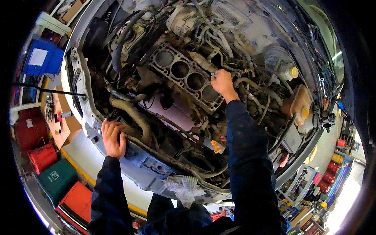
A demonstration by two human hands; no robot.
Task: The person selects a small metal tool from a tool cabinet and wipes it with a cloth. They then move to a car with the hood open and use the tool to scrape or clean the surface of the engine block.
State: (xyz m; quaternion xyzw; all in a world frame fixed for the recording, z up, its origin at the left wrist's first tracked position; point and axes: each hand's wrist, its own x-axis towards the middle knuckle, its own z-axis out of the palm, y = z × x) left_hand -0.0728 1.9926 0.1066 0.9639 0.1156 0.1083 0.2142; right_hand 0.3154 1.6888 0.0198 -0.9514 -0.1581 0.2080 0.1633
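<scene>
Engine block (188, 75) lies lengthwise far-left to near-right; can't tell if my right grip (222, 83) clamps anything; left grip (113, 138) unclenched on car frame (137, 158).

The block (187, 75) lies before the alternator (181, 22), left of the tank (298, 105), behind and right of the hose (142, 122); the rag (184, 188) lies on the front panel (135, 161).
</scene>
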